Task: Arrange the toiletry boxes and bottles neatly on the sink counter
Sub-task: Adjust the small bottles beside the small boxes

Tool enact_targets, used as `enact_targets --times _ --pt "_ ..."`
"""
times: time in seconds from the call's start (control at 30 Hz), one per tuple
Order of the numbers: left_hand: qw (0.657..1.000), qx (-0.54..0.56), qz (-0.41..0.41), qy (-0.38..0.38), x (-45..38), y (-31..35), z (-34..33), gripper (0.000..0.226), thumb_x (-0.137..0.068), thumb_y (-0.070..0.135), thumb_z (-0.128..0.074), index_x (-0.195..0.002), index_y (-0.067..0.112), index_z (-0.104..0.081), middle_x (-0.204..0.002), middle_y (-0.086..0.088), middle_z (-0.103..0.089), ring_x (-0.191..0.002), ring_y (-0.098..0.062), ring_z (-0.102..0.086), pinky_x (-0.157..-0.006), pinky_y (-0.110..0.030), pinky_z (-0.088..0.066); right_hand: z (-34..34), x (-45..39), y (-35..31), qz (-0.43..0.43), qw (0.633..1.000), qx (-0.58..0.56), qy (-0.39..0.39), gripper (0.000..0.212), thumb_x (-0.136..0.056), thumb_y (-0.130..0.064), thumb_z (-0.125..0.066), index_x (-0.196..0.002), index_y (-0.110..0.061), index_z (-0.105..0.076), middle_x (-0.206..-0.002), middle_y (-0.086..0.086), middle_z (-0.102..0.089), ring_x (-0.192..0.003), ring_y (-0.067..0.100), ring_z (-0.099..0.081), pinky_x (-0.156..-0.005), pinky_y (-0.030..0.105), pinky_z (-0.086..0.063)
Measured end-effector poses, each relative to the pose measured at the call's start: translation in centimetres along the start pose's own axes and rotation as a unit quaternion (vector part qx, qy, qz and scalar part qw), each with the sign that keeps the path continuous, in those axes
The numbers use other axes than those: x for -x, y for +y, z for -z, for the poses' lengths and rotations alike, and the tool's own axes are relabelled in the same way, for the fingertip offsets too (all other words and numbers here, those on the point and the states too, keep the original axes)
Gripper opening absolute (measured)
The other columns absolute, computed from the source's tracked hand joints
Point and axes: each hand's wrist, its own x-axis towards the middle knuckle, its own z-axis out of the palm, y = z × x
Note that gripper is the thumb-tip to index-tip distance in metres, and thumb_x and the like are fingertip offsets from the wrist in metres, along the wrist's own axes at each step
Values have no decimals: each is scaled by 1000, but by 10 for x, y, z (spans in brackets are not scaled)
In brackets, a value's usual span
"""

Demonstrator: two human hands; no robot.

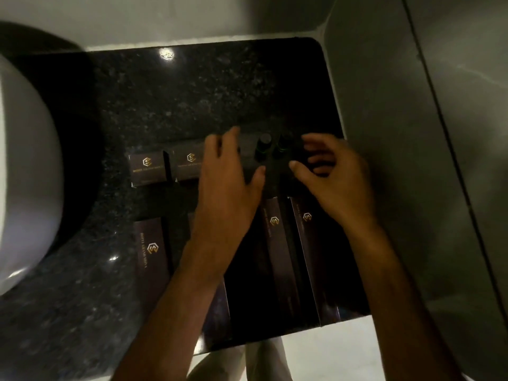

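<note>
On the black speckled counter (170, 105) lie several dark toiletry boxes with gold logos. Two small boxes (148, 167) (187, 165) sit side by side at mid-left. Long boxes (152, 251) (275, 243) (316, 243) lie along the front edge. Two small dark bottles with round caps (264, 145) (283, 147) stand upright between my hands. My left hand (228, 171) rests flat just left of them, fingers spread, covering another dark box. My right hand (330, 171) hovers to their right with fingers curled; its fingertips are blurred, and I cannot tell whether it touches a bottle.
A white basin (24, 174) bulges in at the left. A grey tiled wall (412, 133) borders the counter on the right and another runs behind it. The counter's front edge (275, 340) lies near my body, with pale floor below.
</note>
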Motion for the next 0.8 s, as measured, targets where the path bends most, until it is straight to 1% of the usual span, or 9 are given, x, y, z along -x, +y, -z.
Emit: enact_targets --times 0.07,0.1,0.17,0.23,0.33,0.47,0.63,0.73,0.8 --pt "999 -6 22 -32 -19 1 -12 70 -82 25 -75 -143 15 -42 -139 -6 -41 -121 -19 -51 -102 -37 -49 -8 -18 2 11 1000 11 -18 52 -77 -26 -80 -126 -25 -63 -118 -3 -63 -97 6 -63 -82 26 -57" --pt "999 -9 22 -34 -26 3 -19 65 -83 24 -75 -140 14 -45 -137 -7 -43 -120 -19 -51 -101 -36 -49 -10 -25 4 18 1000 12 -19 52 -76 -26 -81 -125 -24 -64 -116 -2 -63 -95 7 -64 -81 27 -57" --pt "1000 -15 5 -14 -34 3 -28 51 -84 21 -74 -130 13 -55 -129 -6 -48 -112 -17 -54 -97 -28 -48 -15 -31 4 40 999 21 -13 48 -75 -27 -82 -121 -24 -67 -112 -2 -63 -91 7 -64 -77 21 -55" --pt "999 -31 -11 7 -38 2 -31 39 -85 18 -72 -122 13 -61 -123 -6 -53 -105 -16 -57 -90 -21 -46 -20 -34 4 58 998 33 2 39 -77 -25 -80 -115 -23 -70 -109 -3 -64 -90 4 -63 -75 12 -52" --pt "999 -35 -20 20 -33 -3 -33 35 -85 15 -71 -119 12 -63 -119 -6 -56 -102 -15 -57 -84 -16 -42 -22 -29 6 71 997 39 15 30 -81 -22 -77 -110 -21 -72 -106 -5 -65 -90 2 -63 -75 9 -50" --pt "998 -40 -36 19 -22 -7 -34 34 -85 13 -70 -118 12 -63 -120 -5 -57 -103 -13 -56 -87 -15 -41 -19 -19 9 82 996 30 19 31 -80 -20 -79 -110 -17 -73 -104 -5 -66 -88 3 -64 -76 12 -52" --pt "998 -29 -38 29 -20 -7 -37 33 -85 11 -71 -117 13 -63 -119 -3 -56 -103 -12 -56 -89 -18 -47 -20 -18 9 91 995 37 31 32 -79 -20 -80 -110 -18 -73 -104 -7 -66 -86 0 -63 -75 7 -48" --pt "998 -24 -43 32 -20 -8 -38 33 -85 10 -70 -117 14 -63 -118 -2 -56 -102 -12 -56 -87 -18 -48 -20 -16 9 90 995 31 26 32 -79 -18 -79 -111 -17 -73 -105 -5 -66 -88 2 -64 -75 9 -50" --pt "999 -16 -39 29 -23 -8 -38 33 -85 9 -70 -117 14 -63 -117 -2 -56 -102 -13 -57 -89 -23 -51 -20 -16 8 89 995 29 29 32 -79 -17 -79 -111 -17 -73 -106 -4 -66 -88 3 -64 -75 9 -50"
